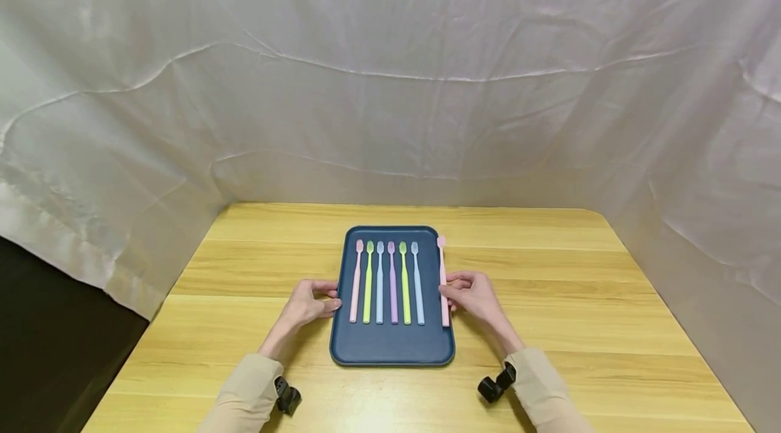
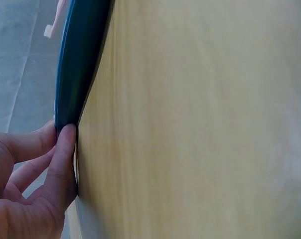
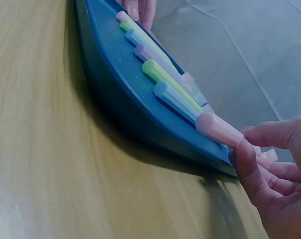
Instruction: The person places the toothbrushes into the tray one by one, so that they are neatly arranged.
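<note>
A dark blue tray (image 1: 390,349) lies on the table with a row of toothbrushes on it, heads pointing away: pink (image 1: 356,284), yellow-green (image 1: 368,284), blue (image 1: 379,284), purple (image 1: 393,284), another yellow-green (image 1: 405,287) and a light blue one (image 1: 418,291). My left hand (image 1: 311,303) pinches the tray's left rim between thumb and fingers. At the right rim, my right hand (image 1: 472,294) pinches a pink toothbrush (image 1: 443,284) by its handle. In the right wrist view this pink toothbrush (image 3: 218,130) appears raised over the rim, handle end toward the camera.
The wooden table (image 1: 549,270) extends around the tray on all sides. A pale hanging sheet (image 1: 390,114) encloses the back and sides. Black wrist cameras (image 1: 287,396) sit on both sleeves, low over the table.
</note>
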`<state>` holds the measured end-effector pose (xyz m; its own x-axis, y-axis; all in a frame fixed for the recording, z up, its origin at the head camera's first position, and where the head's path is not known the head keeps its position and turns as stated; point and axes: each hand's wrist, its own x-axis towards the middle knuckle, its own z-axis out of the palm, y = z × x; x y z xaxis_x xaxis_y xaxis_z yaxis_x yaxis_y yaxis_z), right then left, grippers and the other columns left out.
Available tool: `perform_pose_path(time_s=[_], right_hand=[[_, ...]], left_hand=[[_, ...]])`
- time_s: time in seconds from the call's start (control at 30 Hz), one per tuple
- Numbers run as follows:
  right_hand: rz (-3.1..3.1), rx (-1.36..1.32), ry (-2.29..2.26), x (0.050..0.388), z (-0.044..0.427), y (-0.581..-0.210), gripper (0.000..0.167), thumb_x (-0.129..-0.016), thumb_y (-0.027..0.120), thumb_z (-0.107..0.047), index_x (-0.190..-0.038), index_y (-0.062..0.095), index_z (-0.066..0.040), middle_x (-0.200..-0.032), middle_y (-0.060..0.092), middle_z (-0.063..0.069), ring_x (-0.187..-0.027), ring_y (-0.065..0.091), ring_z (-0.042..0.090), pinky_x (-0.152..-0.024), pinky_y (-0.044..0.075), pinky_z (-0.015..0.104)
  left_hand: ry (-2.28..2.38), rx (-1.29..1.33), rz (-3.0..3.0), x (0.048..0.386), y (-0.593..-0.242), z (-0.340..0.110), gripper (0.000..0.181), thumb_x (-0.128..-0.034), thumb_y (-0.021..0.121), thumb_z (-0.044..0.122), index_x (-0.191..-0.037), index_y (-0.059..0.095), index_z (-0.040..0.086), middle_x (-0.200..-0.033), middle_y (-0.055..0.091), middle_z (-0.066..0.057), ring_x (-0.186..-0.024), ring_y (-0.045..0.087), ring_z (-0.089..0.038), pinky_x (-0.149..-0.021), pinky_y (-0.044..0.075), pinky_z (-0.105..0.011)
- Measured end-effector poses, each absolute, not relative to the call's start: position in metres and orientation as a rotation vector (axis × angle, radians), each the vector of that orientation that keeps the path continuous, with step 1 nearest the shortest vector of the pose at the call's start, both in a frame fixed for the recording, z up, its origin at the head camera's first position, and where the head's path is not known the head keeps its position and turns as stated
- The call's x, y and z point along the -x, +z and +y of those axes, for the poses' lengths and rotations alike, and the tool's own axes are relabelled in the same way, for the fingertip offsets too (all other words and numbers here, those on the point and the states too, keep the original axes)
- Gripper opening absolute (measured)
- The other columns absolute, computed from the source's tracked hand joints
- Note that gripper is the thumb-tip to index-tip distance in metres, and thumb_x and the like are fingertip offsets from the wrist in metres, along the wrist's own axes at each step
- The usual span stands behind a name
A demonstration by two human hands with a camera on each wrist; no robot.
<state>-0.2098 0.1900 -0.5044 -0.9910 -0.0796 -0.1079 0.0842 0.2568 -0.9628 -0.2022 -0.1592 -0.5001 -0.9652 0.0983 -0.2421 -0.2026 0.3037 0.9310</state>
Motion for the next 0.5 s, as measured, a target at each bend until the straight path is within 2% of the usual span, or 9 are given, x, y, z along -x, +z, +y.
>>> perform_pose_path(time_s=[0.1,0.5], right_hand=[[2.433,-0.01,-1.793,0.211,0.186,-0.503,0.035,-0.087,0.074,-0.004,-0.114,0.063,0.014,-0.076,0.073,0.011,-0.055,0.061,0.008,-0.051,0.058,0.02],[2.575,-0.034,-1.683,0.215,0.174,-0.505,0.028,-0.085,0.075,-0.002,-0.109,0.067,0.009,-0.075,0.072,0.011,-0.054,0.063,0.01,-0.051,0.06,0.024]], left_hand=[[1.724,0.096,2.309,0.202,-0.499,-0.159,0.044,-0.0841,0.071,-0.011,-0.126,0.06,-0.017,-0.106,0.068,-0.026,-0.082,0.07,-0.019,-0.077,0.067,-0.037],[1.725,0.124,2.322,0.204,-0.502,-0.16,0.042,-0.0843,0.07,-0.011,-0.125,0.062,-0.015,-0.103,0.068,-0.022,-0.081,0.069,-0.017,-0.076,0.067,-0.036]])
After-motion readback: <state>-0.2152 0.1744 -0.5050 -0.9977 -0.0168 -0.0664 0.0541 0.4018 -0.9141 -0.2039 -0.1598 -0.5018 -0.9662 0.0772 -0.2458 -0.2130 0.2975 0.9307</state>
